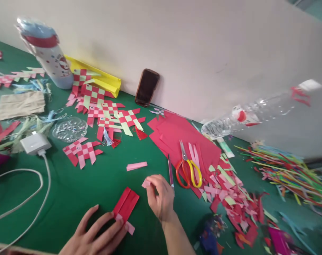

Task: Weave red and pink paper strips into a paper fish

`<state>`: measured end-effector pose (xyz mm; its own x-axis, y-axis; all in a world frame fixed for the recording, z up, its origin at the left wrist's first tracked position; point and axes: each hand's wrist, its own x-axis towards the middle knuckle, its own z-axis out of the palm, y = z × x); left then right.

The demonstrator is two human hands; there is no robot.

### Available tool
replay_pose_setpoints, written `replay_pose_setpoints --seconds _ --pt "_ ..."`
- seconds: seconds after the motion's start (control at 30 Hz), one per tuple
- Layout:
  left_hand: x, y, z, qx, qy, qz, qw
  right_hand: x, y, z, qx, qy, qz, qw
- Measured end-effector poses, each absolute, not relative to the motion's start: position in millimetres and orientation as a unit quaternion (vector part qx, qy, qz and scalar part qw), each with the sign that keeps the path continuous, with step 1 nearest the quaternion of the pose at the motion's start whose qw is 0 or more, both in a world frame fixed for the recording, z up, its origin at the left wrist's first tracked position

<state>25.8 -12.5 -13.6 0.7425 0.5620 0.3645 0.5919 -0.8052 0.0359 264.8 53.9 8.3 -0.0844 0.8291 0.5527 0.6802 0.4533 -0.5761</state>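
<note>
My left hand [97, 232] lies flat with its fingers spread. Its fingertips press on a folded red paper strip [127, 203] and on a pink paper strip [130, 227] crossing its near end. To the right, my right hand [160, 196] is closed in a pinch on a small pink paper strip [145, 183]; part of that strip is hidden by the fingers. Another pair of pink strips [137, 166] rests on the table just beyond. A purple craft knife [171, 171] and scissors [188, 170] with red and yellow handles lie beside my right hand.
Woven paper fish [94, 95], a dish of googly eyes [70, 129] and a white charger [35, 143] with its cable are on the left. A phone [147, 87] leans on the wall. Red sheets [182, 132], paper scraps [232, 191] and a tilted plastic bottle [256, 109] are on the right.
</note>
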Motion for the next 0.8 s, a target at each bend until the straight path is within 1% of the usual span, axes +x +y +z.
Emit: replay_pose_setpoints --seconds 0.1,0.2,0.27,0.37,0.47,0.6,0.8 --pt "28 -13 -14 -0.93 -0.317 -0.184 0.035 268 50 7 -0.539 -0.709 0.112 0.441" --pt "26 -17 -15 -0.937 -0.313 -0.154 0.015 273 46 3 -0.588 -0.664 0.125 0.445" --pt "23 -20 -13 -0.942 -0.319 -0.107 -0.011 276 45 -1 -0.611 -0.641 0.13 0.446" --pt "20 -23 -9 -0.942 -0.325 -0.085 -0.011 274 48 -9 -0.617 -0.641 0.154 0.431" --pt "18 -23 -6 -0.944 -0.314 -0.099 -0.012 270 52 -15 -0.617 -0.641 0.167 0.424" --pt "16 -24 -5 -0.944 -0.312 -0.11 -0.017 272 52 -19 -0.631 -0.624 0.157 0.434" --pt "16 -25 -4 -0.942 -0.316 -0.11 -0.026 273 49 -21 -0.633 -0.63 0.148 0.424"
